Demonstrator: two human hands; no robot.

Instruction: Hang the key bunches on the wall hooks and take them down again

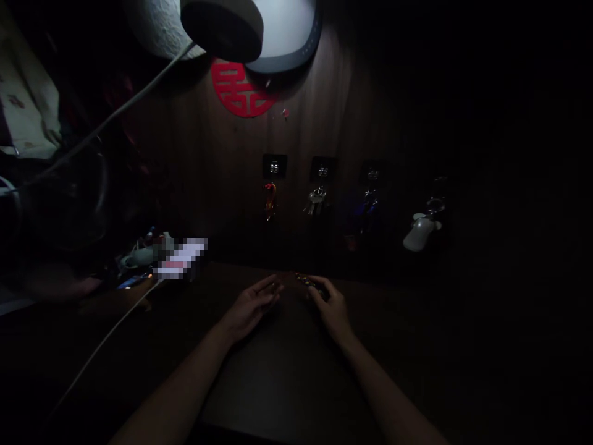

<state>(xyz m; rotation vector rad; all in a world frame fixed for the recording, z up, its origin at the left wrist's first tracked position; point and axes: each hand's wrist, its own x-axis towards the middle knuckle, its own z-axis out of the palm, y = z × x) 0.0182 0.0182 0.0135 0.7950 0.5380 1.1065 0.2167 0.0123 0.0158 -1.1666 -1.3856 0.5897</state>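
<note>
My right hand (332, 304) is closed around a small dark object with yellow flecks (304, 280), whose near part is hidden by my fingers. The dim light does not show what kind of object it is. To its left, my left hand (250, 309) is half curled with the fingers apart, and nothing clear shows in it. Both hands are over the dark tabletop (278, 383), a short gap between them. Beyond them, a bunch of keys (317, 196) and a red-and-yellow cord (270, 199) hang from hooks on the wood panel.
A white mouse-shaped pendant (419, 232) and a dark blue hanging item (368, 207) hang further right. At left stands a lit, blurred-out screen (183, 258) with a white cable (106, 340). A lamp (287, 31) and a red paper cutout (241, 93) are above.
</note>
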